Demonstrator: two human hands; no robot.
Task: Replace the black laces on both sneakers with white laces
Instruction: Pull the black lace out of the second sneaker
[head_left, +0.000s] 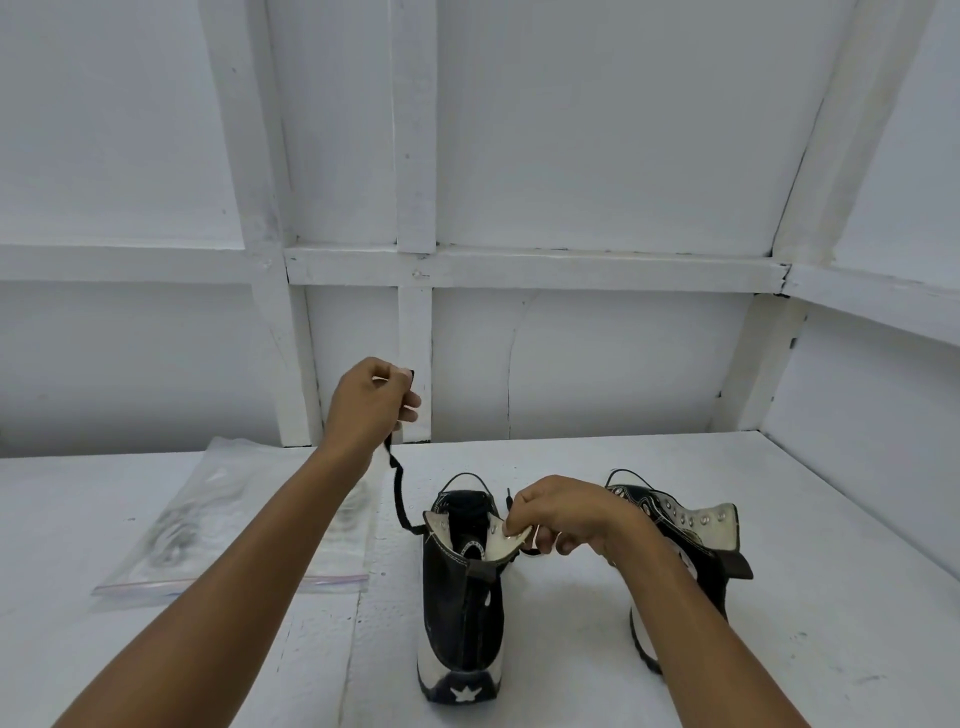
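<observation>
Two black-and-white high-top sneakers stand on the white table (831, 597), heels toward me. My left hand (371, 402) is raised above the table and grips one end of the black lace (397, 488), which runs down to the left side of the collar of the left sneaker (460, 603). My right hand (558, 519) pinches the right collar flap of that sneaker; the lace's other end pokes up just behind it. The right sneaker (696, 525) is partly hidden by my right forearm, its collar folded open with bare eyelets showing.
A clear zip bag (171, 525) holding pale coiled laces lies flat on the table to the left of the sneakers. White panelled walls close off the back and the right side.
</observation>
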